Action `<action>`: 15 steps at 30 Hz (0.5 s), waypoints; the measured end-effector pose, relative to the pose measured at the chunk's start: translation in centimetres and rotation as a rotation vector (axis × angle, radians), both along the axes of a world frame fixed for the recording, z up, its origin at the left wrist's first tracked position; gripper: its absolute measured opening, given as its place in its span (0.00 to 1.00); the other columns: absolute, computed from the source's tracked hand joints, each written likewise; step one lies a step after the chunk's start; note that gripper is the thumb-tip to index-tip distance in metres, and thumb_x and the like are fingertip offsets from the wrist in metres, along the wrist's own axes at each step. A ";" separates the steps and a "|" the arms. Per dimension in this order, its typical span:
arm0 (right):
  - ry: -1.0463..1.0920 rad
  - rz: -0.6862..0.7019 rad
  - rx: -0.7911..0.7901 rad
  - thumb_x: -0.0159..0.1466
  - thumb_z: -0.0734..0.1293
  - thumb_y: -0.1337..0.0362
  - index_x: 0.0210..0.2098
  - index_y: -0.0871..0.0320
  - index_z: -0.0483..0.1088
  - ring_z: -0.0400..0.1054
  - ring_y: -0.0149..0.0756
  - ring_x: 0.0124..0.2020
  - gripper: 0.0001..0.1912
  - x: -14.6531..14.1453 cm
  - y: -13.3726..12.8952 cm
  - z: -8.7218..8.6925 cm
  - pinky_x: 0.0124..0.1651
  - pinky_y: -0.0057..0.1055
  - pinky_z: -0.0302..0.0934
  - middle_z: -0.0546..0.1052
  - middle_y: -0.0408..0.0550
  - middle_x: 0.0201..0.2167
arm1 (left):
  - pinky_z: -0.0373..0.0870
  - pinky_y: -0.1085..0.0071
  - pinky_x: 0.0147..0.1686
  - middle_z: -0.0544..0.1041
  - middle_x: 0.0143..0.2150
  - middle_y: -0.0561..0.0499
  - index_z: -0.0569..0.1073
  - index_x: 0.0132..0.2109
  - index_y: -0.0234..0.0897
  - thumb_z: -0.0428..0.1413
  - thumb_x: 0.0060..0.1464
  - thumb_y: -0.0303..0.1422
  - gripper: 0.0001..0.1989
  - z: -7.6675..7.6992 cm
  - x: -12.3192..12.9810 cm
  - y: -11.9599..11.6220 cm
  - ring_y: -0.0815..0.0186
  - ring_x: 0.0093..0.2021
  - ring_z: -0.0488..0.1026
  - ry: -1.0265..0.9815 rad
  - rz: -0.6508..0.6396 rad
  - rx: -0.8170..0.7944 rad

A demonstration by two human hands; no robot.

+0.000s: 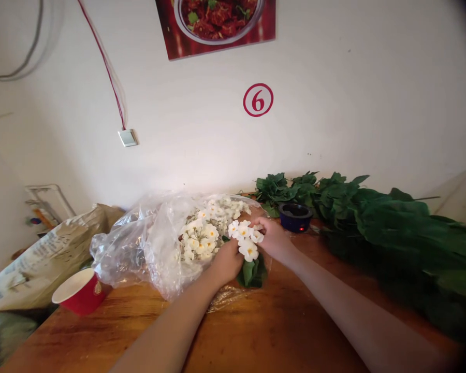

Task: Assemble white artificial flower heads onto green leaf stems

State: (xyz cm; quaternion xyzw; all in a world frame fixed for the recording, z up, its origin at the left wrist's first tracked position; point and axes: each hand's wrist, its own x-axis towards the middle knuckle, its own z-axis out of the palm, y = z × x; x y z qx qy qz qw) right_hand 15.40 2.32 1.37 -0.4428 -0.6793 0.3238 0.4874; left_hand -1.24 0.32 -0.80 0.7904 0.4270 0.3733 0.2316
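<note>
Together, the bare left hand [227,263] clenches a leafy white-flowered sprig [245,239] above the orange wooden table [279,326], steadying its stem. The right hand's closed fingers [261,224] pinch its blossoms, just beside a crumpled clear plastic bag [140,248] of similar flowers.

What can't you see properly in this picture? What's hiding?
All from the head view:
- Stems of the white flower bunch: hidden by the left hand and right hand.
- Food poster: cut off by the top edge.
- Printing on the sack: too small and blurred.
- Inside of the dark blue bowl: too dark to tell what's there.
</note>
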 end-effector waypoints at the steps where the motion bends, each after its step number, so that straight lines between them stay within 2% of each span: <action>1: -0.055 0.003 0.024 0.52 0.68 0.64 0.35 0.57 0.70 0.73 0.39 0.36 0.10 0.0 -0.1 0.1 0.38 0.32 0.65 0.78 0.48 0.34 | 0.65 0.62 0.51 0.77 0.48 0.45 0.74 0.46 0.38 0.50 0.54 0.28 0.14 0.0 0.0 0.0 0.56 0.48 0.72 -0.020 -0.033 0.010; 3: -0.110 -0.005 0.059 0.53 0.68 0.64 0.33 0.57 0.71 0.73 0.39 0.35 0.08 0.0 -0.4 0.4 0.37 0.31 0.64 0.78 0.47 0.33 | 0.65 0.62 0.52 0.78 0.47 0.45 0.75 0.46 0.38 0.49 0.55 0.27 0.14 0.0 0.0 0.0 0.56 0.49 0.72 -0.063 -0.077 0.017; 6: -0.085 -0.003 0.076 0.52 0.69 0.63 0.37 0.57 0.71 0.73 0.39 0.36 0.12 0.1 -0.6 0.7 0.38 0.31 0.64 0.78 0.47 0.36 | 0.64 0.61 0.55 0.77 0.49 0.45 0.75 0.48 0.37 0.49 0.55 0.27 0.15 0.1 0.1 -0.1 0.57 0.50 0.71 -0.160 -0.114 0.011; 8: -0.017 0.041 0.032 0.51 0.70 0.64 0.45 0.56 0.68 0.73 0.38 0.38 0.20 0.1 -0.5 0.7 0.40 0.31 0.64 0.78 0.48 0.40 | 0.62 0.60 0.57 0.77 0.50 0.45 0.75 0.48 0.37 0.49 0.55 0.28 0.15 0.3 0.3 -0.1 0.57 0.51 0.71 -0.242 -0.139 -0.014; 11: 0.061 0.111 -0.049 0.50 0.72 0.65 0.58 0.55 0.57 0.72 0.37 0.39 0.38 0.1 -0.4 0.6 0.41 0.32 0.65 0.76 0.51 0.45 | 0.61 0.59 0.58 0.78 0.48 0.44 0.76 0.46 0.37 0.49 0.57 0.30 0.14 0.7 0.5 0.0 0.57 0.51 0.71 -0.336 -0.132 -0.044; 12: 0.054 0.124 -0.056 0.50 0.72 0.66 0.60 0.55 0.55 0.72 0.37 0.39 0.41 0.1 -0.4 0.7 0.41 0.32 0.65 0.76 0.51 0.46 | 0.61 0.58 0.59 0.78 0.47 0.44 0.76 0.46 0.37 0.49 0.57 0.31 0.14 0.8 0.6 0.1 0.56 0.51 0.71 -0.339 -0.115 -0.041; 13: 0.027 0.131 -0.047 0.50 0.72 0.65 0.60 0.56 0.55 0.72 0.36 0.38 0.41 0.1 -0.6 0.8 0.41 0.32 0.64 0.76 0.51 0.46 | 0.60 0.58 0.59 0.78 0.47 0.44 0.76 0.46 0.38 0.49 0.58 0.33 0.14 0.9 0.6 0.2 0.56 0.52 0.71 -0.329 -0.093 -0.027; 15: -0.079 0.152 0.008 0.52 0.71 0.64 0.55 0.56 0.64 0.71 0.36 0.37 0.31 0.0 -1.0 1.2 0.40 0.32 0.63 0.77 0.50 0.44 | 0.58 0.57 0.61 0.78 0.46 0.44 0.76 0.47 0.38 0.49 0.58 0.35 0.15 1.0 0.5 0.4 0.55 0.54 0.69 -0.295 -0.037 0.023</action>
